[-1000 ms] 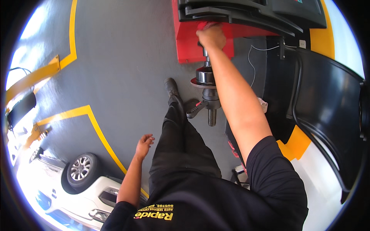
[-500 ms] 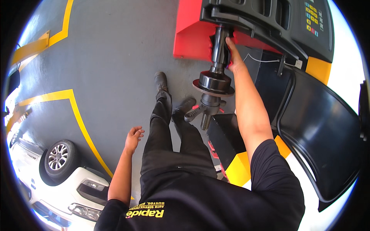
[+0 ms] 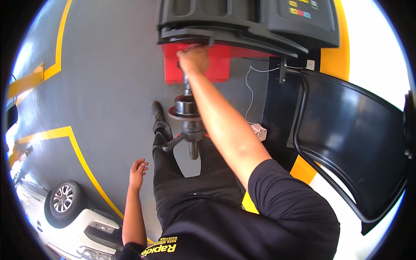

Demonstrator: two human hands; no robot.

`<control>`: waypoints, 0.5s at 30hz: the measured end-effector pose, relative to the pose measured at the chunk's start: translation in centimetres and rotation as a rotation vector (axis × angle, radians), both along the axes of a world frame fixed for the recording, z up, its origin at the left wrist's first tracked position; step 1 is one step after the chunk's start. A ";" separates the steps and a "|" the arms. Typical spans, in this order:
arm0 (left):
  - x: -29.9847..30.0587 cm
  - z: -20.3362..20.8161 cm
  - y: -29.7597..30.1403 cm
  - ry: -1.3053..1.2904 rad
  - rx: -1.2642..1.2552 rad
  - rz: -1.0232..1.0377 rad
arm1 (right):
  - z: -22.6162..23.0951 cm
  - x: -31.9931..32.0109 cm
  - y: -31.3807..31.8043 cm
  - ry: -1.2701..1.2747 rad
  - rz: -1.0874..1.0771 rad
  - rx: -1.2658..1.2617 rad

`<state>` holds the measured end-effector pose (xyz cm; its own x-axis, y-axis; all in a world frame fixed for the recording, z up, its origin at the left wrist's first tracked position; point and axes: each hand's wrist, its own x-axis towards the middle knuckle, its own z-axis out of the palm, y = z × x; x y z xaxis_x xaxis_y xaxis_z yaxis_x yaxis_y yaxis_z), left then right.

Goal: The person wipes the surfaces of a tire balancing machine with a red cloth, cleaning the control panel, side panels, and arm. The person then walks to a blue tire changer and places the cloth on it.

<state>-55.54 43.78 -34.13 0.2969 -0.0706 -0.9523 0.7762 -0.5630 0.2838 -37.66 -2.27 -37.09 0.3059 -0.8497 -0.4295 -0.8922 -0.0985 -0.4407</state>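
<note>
My right hand reaches under the front lip of a wheel balancer's black tray top. Its fingers are curled; what they close on is hidden by the hand. Behind and below it runs the balancer shaft, partly covered by my hand and forearm. The shaft carries a black cup with a flange, then a quick nut with a lever handle, and its threaded end points toward me. My left hand hangs at my side, fingers loosely bent and apart, holding nothing.
The balancer's red body stands ahead, its keypad at upper right. A black curved wheel hood fills the right side. A white cable runs to a small white box. A white vehicle stands at lower left beyond a yellow floor line.
My right hand has moved from the shaft's right side up to its base under the tray. The view has shifted, so the balancer sits farther left and higher. My left hand still hangs free.
</note>
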 end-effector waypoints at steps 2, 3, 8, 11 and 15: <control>-0.5 1.8 -2.7 -0.092 0.002 -0.005 | -1.4 -1.2 -1.8 -0.228 -0.039 0.184; -0.5 2.5 -4.1 -0.143 0.014 0.001 | -2.3 -2.1 -3.2 -0.412 -0.050 0.334; -1.9 5.7 -12.5 -0.370 0.020 -0.093 | -7.8 -10.4 -12.2 -0.777 -0.474 0.586; -3.4 5.4 -16.1 -0.488 0.012 -0.124 | -11.8 -19.9 -19.9 -0.936 -0.767 0.628; -5.1 5.1 -17.9 -0.449 0.181 -0.092 | -6.7 -28.2 -25.5 -1.063 -0.915 0.561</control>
<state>-60.64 25.83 -29.04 0.6808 0.0391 -0.7314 0.5444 -0.6950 0.4697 -65.86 -27.80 -43.77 0.1454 -0.7194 -0.6792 0.1984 0.6938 -0.6923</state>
